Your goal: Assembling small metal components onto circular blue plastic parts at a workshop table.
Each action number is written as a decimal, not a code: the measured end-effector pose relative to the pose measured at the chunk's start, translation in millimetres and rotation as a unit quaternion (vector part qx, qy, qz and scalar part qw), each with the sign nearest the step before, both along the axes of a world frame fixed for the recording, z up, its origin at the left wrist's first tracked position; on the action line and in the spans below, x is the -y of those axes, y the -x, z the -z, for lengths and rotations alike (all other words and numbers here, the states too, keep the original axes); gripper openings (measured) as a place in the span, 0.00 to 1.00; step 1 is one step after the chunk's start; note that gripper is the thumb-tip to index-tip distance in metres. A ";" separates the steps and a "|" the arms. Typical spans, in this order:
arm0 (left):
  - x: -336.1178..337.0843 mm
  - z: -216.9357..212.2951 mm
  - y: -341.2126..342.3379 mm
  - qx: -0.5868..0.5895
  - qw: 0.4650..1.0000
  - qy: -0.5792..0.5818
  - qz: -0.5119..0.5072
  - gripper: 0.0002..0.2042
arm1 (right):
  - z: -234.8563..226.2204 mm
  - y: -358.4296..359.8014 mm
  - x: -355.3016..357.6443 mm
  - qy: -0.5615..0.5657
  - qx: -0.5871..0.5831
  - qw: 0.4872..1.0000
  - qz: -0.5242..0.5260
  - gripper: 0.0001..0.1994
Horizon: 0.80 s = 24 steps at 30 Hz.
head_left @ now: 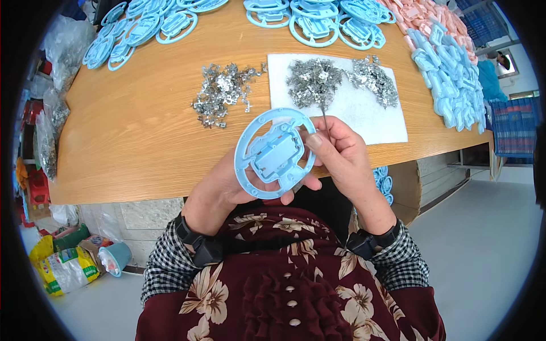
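Observation:
A light-blue plastic steering-wheel-shaped part [280,161] is held up at the table's front edge, its hollow inner side with a rectangular compartment facing me. My left hand [228,184] is closed around it from behind, with most fingers hidden by the part. My right hand [348,156] is closed at the part's right rim, thumb and fingers pinched together. From between its fingers a thin dark metal rod [326,122] sticks up toward a pile of small silvery metal clips [314,82]. The rod's lower end is hidden in the hand.
That pile lies on a white foam sheet [387,128] beside another clip pile [375,82]. Loose clips [222,94] lie left on the wooden table [131,153]. Blue wheel parts [314,28] line the back. Blue parts [449,79] and pink parts [435,20] heap up right.

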<state>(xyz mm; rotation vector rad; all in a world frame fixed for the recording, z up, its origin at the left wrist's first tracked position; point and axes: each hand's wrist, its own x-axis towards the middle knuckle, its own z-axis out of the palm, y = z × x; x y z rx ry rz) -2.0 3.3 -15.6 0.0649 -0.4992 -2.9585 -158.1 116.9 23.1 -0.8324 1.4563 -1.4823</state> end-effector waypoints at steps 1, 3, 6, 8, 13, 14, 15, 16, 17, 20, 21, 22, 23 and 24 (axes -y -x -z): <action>1.1 1.8 1.7 -0.011 1.000 -0.022 0.007 0.24 | -0.6 -1.4 -0.6 0.020 0.032 0.999 0.005 0.12; 6.0 3.2 0.2 0.033 0.998 0.050 0.018 0.29 | -2.1 9.1 -3.3 0.017 0.041 0.998 -0.033 0.12; 7.3 19.3 1.4 -0.020 0.999 -0.020 0.046 0.32 | -7.0 10.8 -4.3 -0.002 0.038 0.998 -0.054 0.12; 6.6 22.2 2.1 -0.041 0.996 -0.059 0.061 0.32 | -8.6 11.5 -6.1 -0.021 0.030 0.998 -0.060 0.12; -0.3 -5.1 10.6 0.103 0.988 0.110 0.034 0.31 | -7.3 25.3 -18.0 -0.040 0.037 0.997 -0.059 0.13; -2.7 -12.8 13.8 0.137 0.981 0.132 0.026 0.31 | -8.9 30.5 -22.9 -0.033 0.027 0.997 -0.058 0.13; -3.8 -19.4 16.8 0.170 0.978 0.120 0.019 0.30 | -10.2 36.7 -28.6 -0.026 0.018 0.998 -0.056 0.13; -4.4 -23.0 19.7 0.202 0.973 0.109 0.013 0.29 | -10.8 43.8 -35.3 -0.019 0.008 0.998 -0.053 0.13; -1.5 -21.4 17.9 0.168 0.980 0.103 0.031 0.27 | -4.7 50.2 -41.3 -0.024 -0.009 0.999 -0.034 0.13; 1.6 -30.2 20.2 0.204 0.957 0.201 0.055 0.26 | -5.5 62.4 -64.1 -0.038 0.026 0.999 0.003 0.12; 7.3 -32.9 19.9 0.208 0.952 0.213 0.071 0.25 | 1.1 70.2 -77.2 -0.075 -0.001 0.996 0.050 0.11; 11.5 -42.7 18.0 0.218 0.936 0.270 0.059 0.25 | -9.7 75.4 -93.4 -0.091 -0.024 0.992 0.083 0.11; 14.5 -52.8 16.5 0.235 0.913 0.329 0.042 0.24 | -2.4 91.7 -117.2 -0.107 -0.042 0.987 0.109 0.12; 18.2 -63.8 17.4 0.250 0.888 0.386 0.028 0.24 | -0.8 106.0 -144.4 -0.108 -0.060 0.983 0.137 0.13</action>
